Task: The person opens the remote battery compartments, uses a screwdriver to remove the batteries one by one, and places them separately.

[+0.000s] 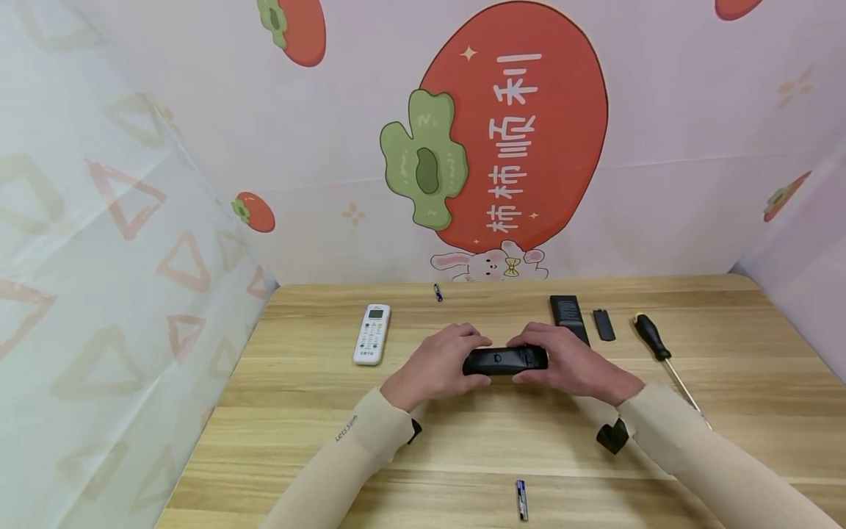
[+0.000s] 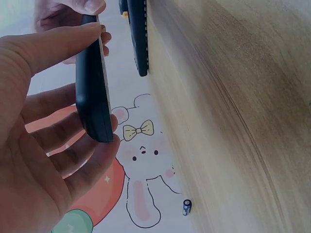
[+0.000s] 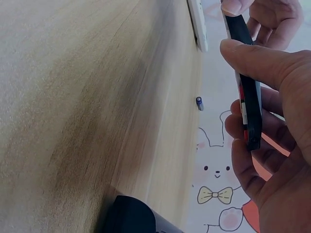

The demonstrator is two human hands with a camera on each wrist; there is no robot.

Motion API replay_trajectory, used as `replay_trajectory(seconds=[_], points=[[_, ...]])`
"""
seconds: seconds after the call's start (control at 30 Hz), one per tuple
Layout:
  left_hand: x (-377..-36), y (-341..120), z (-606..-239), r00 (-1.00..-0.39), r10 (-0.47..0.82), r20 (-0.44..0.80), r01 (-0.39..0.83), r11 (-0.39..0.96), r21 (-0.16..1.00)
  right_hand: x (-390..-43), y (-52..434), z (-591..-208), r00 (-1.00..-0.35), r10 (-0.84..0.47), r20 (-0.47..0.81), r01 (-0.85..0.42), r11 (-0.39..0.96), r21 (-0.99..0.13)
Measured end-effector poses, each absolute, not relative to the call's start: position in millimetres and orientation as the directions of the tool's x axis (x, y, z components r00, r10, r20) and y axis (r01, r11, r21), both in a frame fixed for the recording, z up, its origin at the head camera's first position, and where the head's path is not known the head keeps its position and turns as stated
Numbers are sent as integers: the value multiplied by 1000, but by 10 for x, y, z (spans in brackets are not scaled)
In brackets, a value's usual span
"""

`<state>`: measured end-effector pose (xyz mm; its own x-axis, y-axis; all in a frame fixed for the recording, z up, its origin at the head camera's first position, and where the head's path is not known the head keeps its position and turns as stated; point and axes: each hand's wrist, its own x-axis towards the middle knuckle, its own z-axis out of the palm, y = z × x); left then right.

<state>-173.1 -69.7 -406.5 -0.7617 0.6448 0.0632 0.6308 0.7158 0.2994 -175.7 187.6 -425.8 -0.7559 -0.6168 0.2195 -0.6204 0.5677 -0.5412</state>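
Holding a black remote (image 1: 505,360) crosswise over the middle of the tabletop (image 1: 317,411), back side up, raised off the wood. My left hand (image 1: 439,367) grips its left end, thumb along one long edge, fingers (image 2: 58,145) curled under the other. My right hand (image 1: 571,364) grips the right end the same way, thumb on the near edge, fingers (image 3: 248,165) wrapped round the far one. Both grips firm, hands nearly meeting.

A white remote (image 1: 371,333) lies toward the left edge. A second black remote (image 1: 568,316) and a small black cover (image 1: 604,324) lie near the far edge on the right, a screwdriver (image 1: 661,351) just beyond them. One battery (image 1: 521,499) at the near edge, another (image 1: 438,292) at the far edge.
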Motion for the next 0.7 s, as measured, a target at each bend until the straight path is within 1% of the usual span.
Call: replay_trajectory(seconds=[0.2,0.57,0.7], points=[[-1731,-692,-4083,-759,648,64,634,714,295,-1752,1884,-4264,-761,-611,221,-614,566,-551],[-1719,-700,-4074,-729,677,98,676,691,258,-1744,1881,-4269,-788,-585,190,-573,585,-574],[-1720,-700,-4077,-738,667,106,669,701,249,-1763,1901,-4263,-805,-563,185,-553,602,-576]])
